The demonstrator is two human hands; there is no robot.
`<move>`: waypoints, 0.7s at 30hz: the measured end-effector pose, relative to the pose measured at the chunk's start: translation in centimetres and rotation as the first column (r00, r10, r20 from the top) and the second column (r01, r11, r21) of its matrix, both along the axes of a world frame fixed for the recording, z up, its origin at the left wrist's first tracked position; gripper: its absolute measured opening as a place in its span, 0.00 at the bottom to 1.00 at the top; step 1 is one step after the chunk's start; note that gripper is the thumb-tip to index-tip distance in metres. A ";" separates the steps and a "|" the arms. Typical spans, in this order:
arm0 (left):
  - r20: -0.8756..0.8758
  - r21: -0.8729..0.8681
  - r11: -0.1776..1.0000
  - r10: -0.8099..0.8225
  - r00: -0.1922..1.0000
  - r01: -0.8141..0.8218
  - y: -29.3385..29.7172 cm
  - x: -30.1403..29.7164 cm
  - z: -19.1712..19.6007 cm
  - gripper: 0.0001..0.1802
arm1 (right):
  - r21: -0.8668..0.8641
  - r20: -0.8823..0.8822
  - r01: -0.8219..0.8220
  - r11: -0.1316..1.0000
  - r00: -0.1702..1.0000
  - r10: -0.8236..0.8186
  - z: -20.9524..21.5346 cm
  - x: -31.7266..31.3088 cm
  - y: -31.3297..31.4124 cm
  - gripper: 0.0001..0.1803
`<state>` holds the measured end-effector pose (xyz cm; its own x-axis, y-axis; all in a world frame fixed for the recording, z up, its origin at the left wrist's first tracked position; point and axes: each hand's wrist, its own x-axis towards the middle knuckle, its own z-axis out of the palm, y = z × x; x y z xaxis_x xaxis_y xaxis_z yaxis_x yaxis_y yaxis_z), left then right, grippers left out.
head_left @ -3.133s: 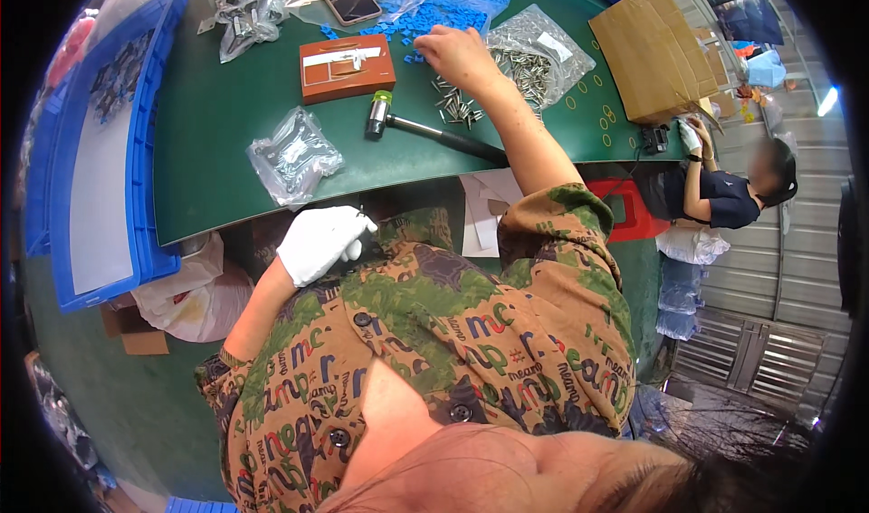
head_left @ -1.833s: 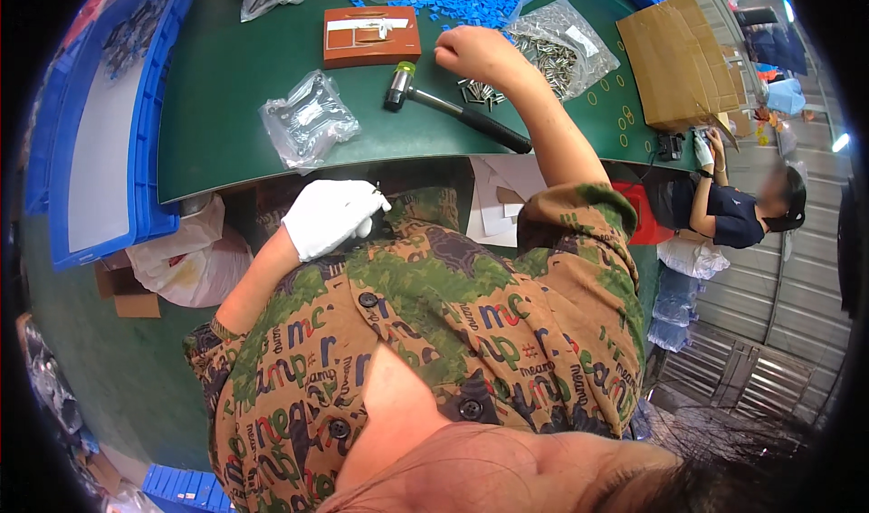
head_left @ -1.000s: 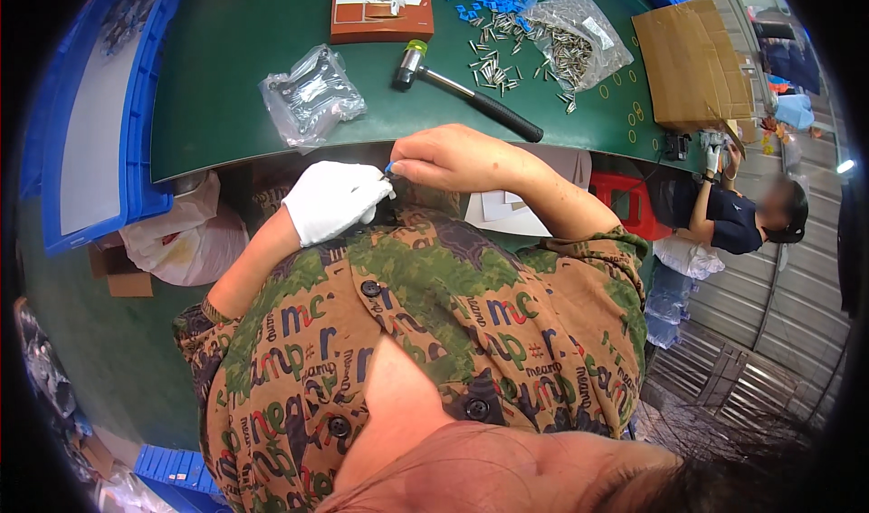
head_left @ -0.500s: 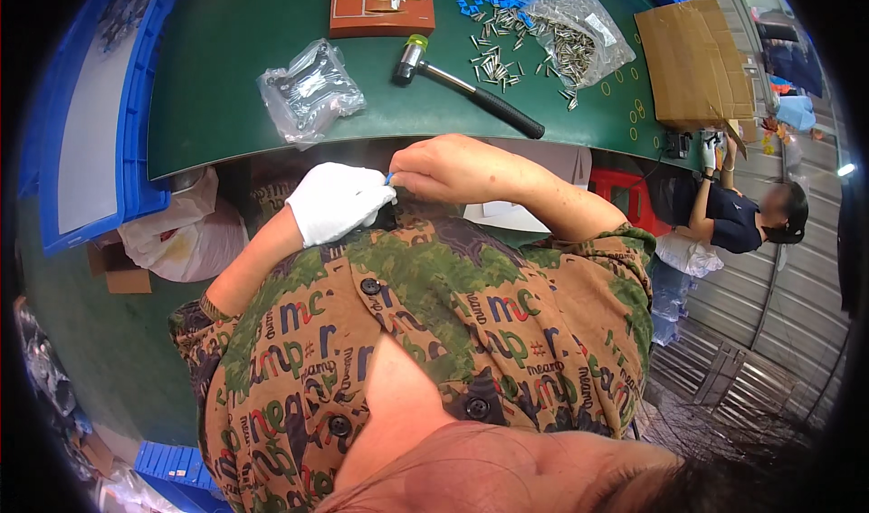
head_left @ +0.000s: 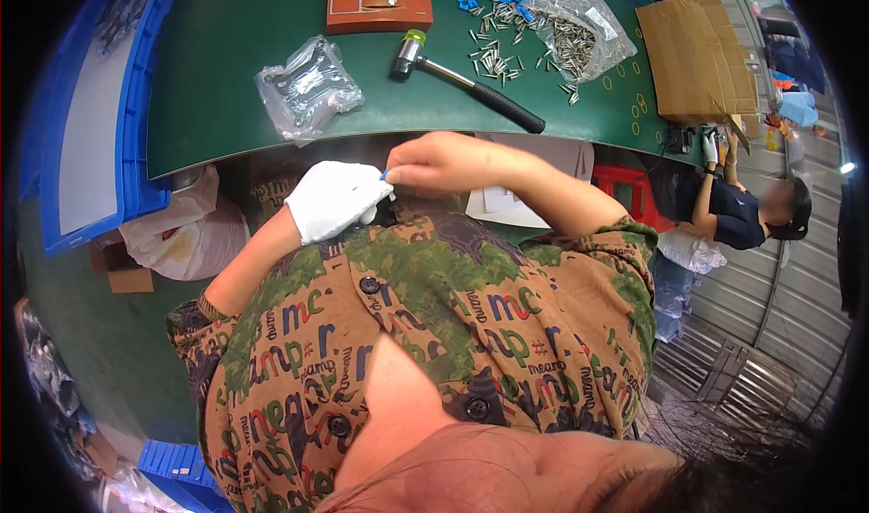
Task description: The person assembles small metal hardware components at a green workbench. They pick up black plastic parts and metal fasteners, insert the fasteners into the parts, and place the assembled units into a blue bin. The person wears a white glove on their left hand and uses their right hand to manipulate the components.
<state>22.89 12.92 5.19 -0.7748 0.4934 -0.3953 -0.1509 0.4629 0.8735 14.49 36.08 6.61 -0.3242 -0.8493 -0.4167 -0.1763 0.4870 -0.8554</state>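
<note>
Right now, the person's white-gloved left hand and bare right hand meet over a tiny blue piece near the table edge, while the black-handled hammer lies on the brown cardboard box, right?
Not quite. The black-handled hammer lies on the green table top, not on the brown cardboard box. The head view shows it. The rest holds: the white-gloved left hand and bare right hand meet over a tiny blue piece.

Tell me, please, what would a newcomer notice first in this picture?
First, the two hands meeting close to the body, below the table edge: the gloved left hand and the bare right hand pinch a small blue part between them. Behind them on the green table lie a hammer, scattered pins and a brown block.
</note>
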 end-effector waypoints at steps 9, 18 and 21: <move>0.239 0.109 0.980 0.134 0.962 -0.164 -2.1 -1.1 -0.5 0.23 | -0.085 0.434 0.125 0.989 0.898 -0.076 -1.0 0.3 -1.6 0.16; 0.195 0.660 0.691 0.221 0.956 -0.294 -4.2 -2.3 -0.4 0.40 | -0.188 -0.798 0.450 0.873 0.448 -0.403 -0.4 -8.9 6.7 0.12; 0.233 0.573 0.741 0.262 0.937 -0.350 -3.2 -2.5 -0.1 0.32 | -0.160 -0.842 0.535 0.830 0.364 -0.398 -2.9 -11.4 8.4 0.13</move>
<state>20.42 9.76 5.13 -0.8891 0.4074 -0.2085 -0.3232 -0.2363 0.9163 3.06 44.44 3.76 -0.8901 -0.4122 0.1945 -0.4557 0.8094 -0.3703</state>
